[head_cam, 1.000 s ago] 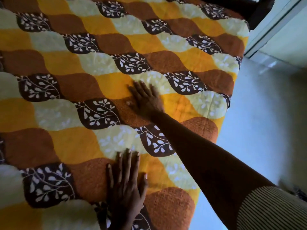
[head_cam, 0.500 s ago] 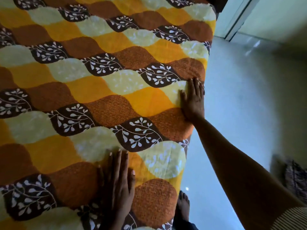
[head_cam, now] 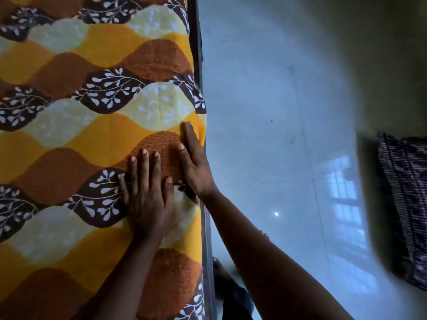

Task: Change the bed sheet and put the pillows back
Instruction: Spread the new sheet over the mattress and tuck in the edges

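Grip empty: left hand [head_cam: 147, 204], right hand [head_cam: 196, 167] both flat, fingers straight, side by side on leaf-patterned bed sheet [head_cam: 92, 135]

The room is dim. Soft bluish light lies on the shiny floor [head_cam: 277, 100], and a bright window shape [head_cam: 344, 195] glows in it on the right, with a small white spot [head_cam: 276, 214] of glare near it. The sheet [head_cam: 104, 125] is lit warmly and looks quite sharp in the middle, softer at the top. The dark cloth [head_cam: 406, 204] at the right edge is smeared with blur. The top right corner is in shadow.
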